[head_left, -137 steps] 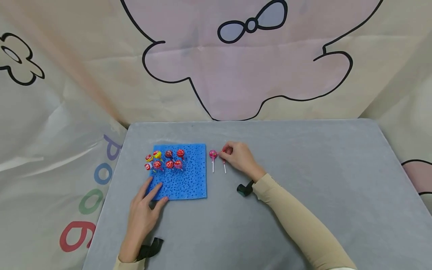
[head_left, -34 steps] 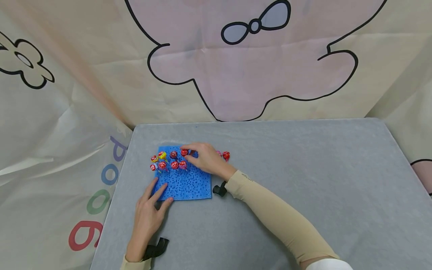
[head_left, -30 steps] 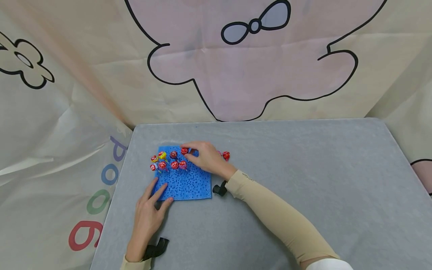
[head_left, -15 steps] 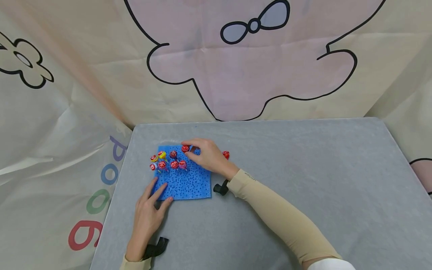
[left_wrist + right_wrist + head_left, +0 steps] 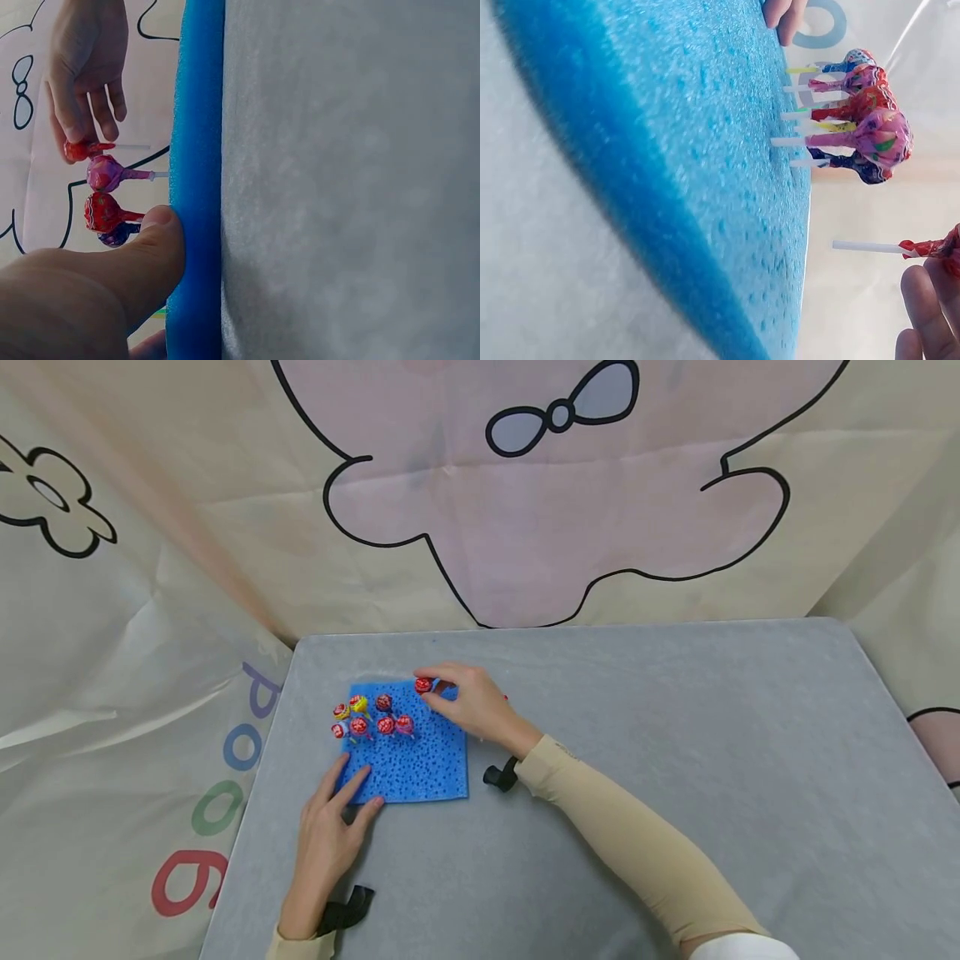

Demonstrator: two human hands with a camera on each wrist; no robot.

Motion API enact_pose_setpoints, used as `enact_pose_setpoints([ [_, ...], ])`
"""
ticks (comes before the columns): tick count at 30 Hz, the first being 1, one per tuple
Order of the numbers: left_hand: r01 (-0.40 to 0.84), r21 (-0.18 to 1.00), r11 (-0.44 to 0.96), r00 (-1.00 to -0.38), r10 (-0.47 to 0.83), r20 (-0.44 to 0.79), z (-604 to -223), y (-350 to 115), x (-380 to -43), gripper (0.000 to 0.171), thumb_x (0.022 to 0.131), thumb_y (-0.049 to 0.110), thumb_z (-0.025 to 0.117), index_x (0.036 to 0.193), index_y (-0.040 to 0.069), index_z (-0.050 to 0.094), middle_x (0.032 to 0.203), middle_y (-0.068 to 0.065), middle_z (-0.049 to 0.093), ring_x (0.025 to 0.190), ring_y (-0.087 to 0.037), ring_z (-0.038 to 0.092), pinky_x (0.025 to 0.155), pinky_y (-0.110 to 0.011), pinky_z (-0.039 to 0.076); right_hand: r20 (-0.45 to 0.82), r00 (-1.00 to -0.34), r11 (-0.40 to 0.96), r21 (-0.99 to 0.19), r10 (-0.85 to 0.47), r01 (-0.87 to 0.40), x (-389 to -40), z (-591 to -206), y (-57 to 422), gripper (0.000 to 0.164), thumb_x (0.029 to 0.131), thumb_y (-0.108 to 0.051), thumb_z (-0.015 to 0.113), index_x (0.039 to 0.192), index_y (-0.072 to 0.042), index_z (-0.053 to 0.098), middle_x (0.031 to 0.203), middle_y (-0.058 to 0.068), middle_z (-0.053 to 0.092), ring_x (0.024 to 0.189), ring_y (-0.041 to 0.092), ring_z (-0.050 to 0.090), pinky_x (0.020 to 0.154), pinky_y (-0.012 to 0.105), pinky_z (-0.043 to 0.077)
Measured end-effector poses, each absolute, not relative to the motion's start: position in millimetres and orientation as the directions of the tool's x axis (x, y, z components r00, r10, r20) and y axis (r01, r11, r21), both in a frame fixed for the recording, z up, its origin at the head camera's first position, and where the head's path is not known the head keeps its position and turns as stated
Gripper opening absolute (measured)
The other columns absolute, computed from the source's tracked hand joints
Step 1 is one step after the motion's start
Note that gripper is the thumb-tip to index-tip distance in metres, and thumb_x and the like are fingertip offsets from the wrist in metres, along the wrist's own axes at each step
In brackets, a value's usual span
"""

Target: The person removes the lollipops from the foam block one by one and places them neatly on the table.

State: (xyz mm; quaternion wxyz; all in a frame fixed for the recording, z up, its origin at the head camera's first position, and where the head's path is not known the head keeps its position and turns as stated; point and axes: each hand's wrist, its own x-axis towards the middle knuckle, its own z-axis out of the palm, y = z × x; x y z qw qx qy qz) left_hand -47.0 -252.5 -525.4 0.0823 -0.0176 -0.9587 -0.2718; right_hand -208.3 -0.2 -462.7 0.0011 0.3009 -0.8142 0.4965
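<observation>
My right hand (image 5: 480, 702) pinches a red-wrapped lollipop (image 5: 423, 685) by its head, over the back right part of a blue foam block (image 5: 420, 772). In the right wrist view the white stick (image 5: 866, 247) of this lollipop is bare to its tip and apart from the foam. Several other lollipops stand with their sticks in the block's left half, among them a pink one (image 5: 885, 139) and a yellow one (image 5: 359, 703). My left hand (image 5: 322, 839) rests spread on the block's front left corner; its thumb (image 5: 159, 232) presses the front edge.
The block lies on a grey cloth-covered table (image 5: 637, 760). Just right of my right hand a small red bit (image 5: 506, 697) shows, mostly hidden by the hand. A printed curtain (image 5: 420, 585) hangs behind the table. Black straps (image 5: 501, 774) hang at both wrists.
My right hand has gone from lollipops lying right of the block to the back right one in it. That lollipop has come up out of the foam, rightward. My left hand stays put.
</observation>
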Motion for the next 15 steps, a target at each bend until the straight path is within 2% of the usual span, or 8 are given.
enact_pose_setpoints([
  [9, 0.083, 0.525, 0.847, -0.985, -0.010, 0.171, -526, -253, -47, 0.057, 0.090, 0.022, 0.084, 0.142, 0.009, 0.065, 0.161, -0.020, 0.044, 0.145, -0.046, 0.044, 0.108, -0.075, 0.035, 0.309, -0.833, 0.325, -0.814, -0.459, -0.482, -205, -461, 19, 0.035, 0.098, -0.012, 0.073, 0.132, -0.007, 0.071, 0.125, 0.008, 0.074, 0.098, 0.019, 0.072, 0.083, 0.044, 0.062],
  [15, 0.081, 0.528, 0.845, -0.986, -0.011, 0.169, -526, -253, -47, 0.056, 0.090, 0.022, 0.084, 0.141, 0.009, 0.066, 0.161, -0.020, 0.044, 0.145, -0.047, 0.044, 0.108, -0.075, 0.034, 0.327, -0.842, 0.338, -0.807, -0.429, -0.485, -202, -460, 37, 0.035, 0.098, -0.010, 0.073, 0.132, -0.005, 0.071, 0.121, 0.009, 0.075, 0.099, 0.021, 0.072, 0.090, 0.048, 0.061],
])
